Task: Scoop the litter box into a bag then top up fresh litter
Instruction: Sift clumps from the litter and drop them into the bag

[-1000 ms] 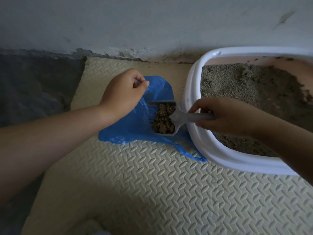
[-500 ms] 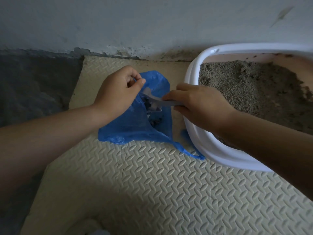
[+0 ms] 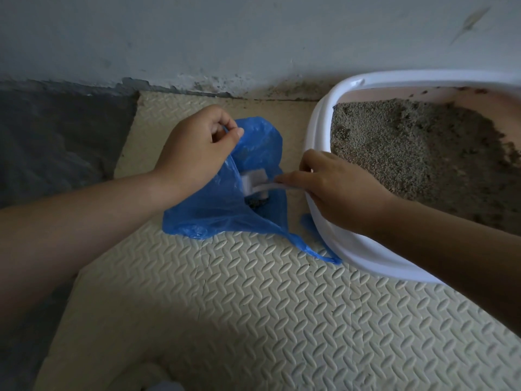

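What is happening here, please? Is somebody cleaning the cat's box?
Yes. The left hand holds the mouth of a blue bag open on the floor mat. The right hand holds a pale scoop, tipped inside the bag, with dark clumps below it. The litter box stands just beside the bag, with grey litter heaped in it. No fresh litter supply is in view.

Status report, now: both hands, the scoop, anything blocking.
Left hand pinching blue bag open. Right hand gripping scoop, tipped inside bag, clumps below. Litter box alongside; nothing blocking.
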A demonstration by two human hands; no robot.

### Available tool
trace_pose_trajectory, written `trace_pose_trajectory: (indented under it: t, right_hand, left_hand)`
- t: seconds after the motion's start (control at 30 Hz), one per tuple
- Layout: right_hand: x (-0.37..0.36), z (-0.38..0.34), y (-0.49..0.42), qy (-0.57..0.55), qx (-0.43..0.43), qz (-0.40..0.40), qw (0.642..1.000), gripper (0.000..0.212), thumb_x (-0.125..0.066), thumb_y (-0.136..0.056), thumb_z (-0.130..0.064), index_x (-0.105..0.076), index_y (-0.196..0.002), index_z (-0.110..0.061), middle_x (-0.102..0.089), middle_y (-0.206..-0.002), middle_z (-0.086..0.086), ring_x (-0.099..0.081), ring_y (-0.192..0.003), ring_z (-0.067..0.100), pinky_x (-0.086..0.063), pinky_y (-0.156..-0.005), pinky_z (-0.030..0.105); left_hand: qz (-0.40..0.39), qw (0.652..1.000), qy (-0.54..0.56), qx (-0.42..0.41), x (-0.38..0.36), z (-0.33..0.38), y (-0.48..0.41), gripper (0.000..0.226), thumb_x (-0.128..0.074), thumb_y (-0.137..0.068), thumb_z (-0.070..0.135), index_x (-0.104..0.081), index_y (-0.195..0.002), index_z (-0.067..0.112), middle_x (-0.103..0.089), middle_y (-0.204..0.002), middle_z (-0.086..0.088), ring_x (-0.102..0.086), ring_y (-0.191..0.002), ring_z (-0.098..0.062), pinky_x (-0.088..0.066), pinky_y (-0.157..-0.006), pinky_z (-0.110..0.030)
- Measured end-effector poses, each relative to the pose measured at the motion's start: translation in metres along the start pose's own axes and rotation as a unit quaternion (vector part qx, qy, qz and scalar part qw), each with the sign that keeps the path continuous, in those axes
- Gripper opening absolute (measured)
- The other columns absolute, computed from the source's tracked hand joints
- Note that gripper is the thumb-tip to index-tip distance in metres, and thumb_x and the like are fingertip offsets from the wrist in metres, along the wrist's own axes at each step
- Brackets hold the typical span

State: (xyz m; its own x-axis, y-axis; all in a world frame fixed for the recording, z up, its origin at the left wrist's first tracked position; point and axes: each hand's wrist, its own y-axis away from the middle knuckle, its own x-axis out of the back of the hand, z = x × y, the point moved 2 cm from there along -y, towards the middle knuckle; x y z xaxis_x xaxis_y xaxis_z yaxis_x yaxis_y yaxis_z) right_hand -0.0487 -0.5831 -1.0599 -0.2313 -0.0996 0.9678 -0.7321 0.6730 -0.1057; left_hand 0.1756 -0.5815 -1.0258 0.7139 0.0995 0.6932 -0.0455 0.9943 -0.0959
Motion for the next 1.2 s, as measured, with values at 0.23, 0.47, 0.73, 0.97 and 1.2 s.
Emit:
trace_pose_trajectory:
  t: [0.23, 0.47, 0.73, 0.97, 1.2]
  right_hand:
    - [0.002, 0.029, 0.036, 0.1, 0.024, 0.016, 0.995, 0.067, -0.044, -0.078, 0.004, -0.052, -0.137, -0.026, -0.052, -0.102, 0.012, -0.049, -0.089, 0.03, -0.033, -0.063, 0.029]
    - [-0.009, 0.037, 0.038, 0.078, 0.042, -0.001, 0.996, 0.069, -0.023, -0.081, -0.005, -0.042, -0.143, -0.028, -0.042, -0.101, 0.009, -0.039, -0.091, 0.023, -0.045, -0.074, 0.037]
    - [-0.007, 0.039, 0.028, 0.045, 0.068, 0.024, 0.996, 0.085, -0.044, -0.071, 0.015, -0.044, -0.141, -0.033, -0.039, -0.099, 0.006, -0.039, -0.088, 0.022, -0.042, -0.075, 0.032]
    - [-0.004, 0.041, 0.021, 0.028, 0.07, 0.012, 0.997, 0.086, -0.037, -0.069, 0.013, -0.045, -0.14, -0.034, -0.035, -0.095, 0.004, -0.033, -0.088, 0.019, -0.025, -0.076, 0.023]
    - [-0.008, 0.045, 0.03, 0.017, 0.068, -0.001, 0.998, 0.079, -0.033, -0.077, 0.009, -0.044, -0.141, -0.035, -0.033, -0.094, 0.003, -0.032, -0.087, 0.018, -0.032, -0.077, 0.029]
  left_hand:
    - [-0.026, 1.0, 0.009, -0.01, -0.005, -0.001, 0.008, 0.013, -0.058, -0.094, 0.028, -0.056, -0.085, 0.018, -0.059, -0.067, -0.004, -0.05, -0.055, -0.011, -0.039, -0.054, -0.021]
    - [-0.022, 1.0, 0.011, -0.019, -0.009, 0.004, 0.007, 0.013, -0.057, -0.095, 0.026, -0.056, -0.088, 0.015, -0.059, -0.066, -0.005, -0.046, -0.053, -0.006, -0.038, -0.054, -0.019]
    - [-0.007, 1.0, 0.012, -0.025, -0.008, 0.002, 0.007, 0.014, -0.057, -0.095, 0.025, -0.056, -0.089, 0.012, -0.059, -0.066, -0.005, -0.049, -0.053, -0.013, -0.039, -0.054, -0.02]
    - [0.001, 1.0, 0.014, -0.02, -0.006, -0.002, 0.005, 0.014, -0.057, -0.095, 0.026, -0.054, -0.086, 0.016, -0.057, -0.061, -0.004, -0.048, -0.053, -0.014, -0.04, -0.055, -0.024]
    - [-0.003, 1.0, 0.011, -0.024, -0.007, 0.0, 0.006, 0.015, -0.057, -0.095, 0.026, -0.055, -0.088, 0.013, -0.059, -0.064, -0.007, -0.052, -0.056, -0.021, -0.041, -0.057, -0.03]
